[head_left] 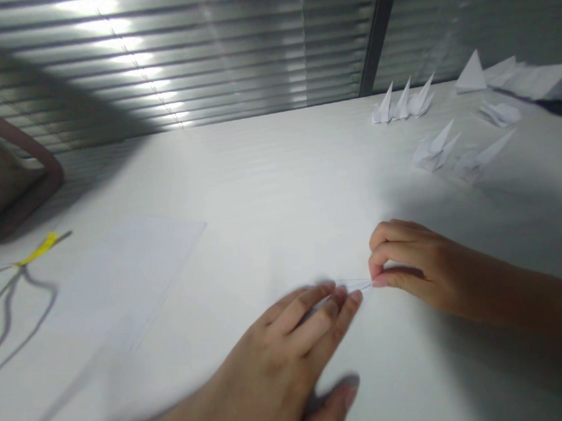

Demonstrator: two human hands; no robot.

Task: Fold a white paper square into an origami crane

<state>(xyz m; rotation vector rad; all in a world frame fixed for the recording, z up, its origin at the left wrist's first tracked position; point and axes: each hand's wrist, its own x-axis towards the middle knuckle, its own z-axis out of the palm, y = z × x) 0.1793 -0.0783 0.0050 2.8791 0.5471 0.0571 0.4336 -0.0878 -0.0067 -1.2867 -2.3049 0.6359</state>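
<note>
A small piece of folded white paper (356, 285) lies on the white table between my hands, tapering to a narrow point on the right. My left hand (295, 344) rests over its left part, fingers stretched out and pressing down, thumb apart on the table. Most of the paper is hidden beneath those fingers. Thumb and forefinger of my right hand (410, 262) pinch the paper's pointed right tip, the other fingers curled above.
Folded paper cranes (402, 102) stand in a row at the back right, with two more (435, 149) nearer. More folded paper (531, 77) lies at far right. Flat sheets (136, 278) and cables with a yellow tie (40, 248) lie left. A bag (9, 172) stands by the blinds (231, 53).
</note>
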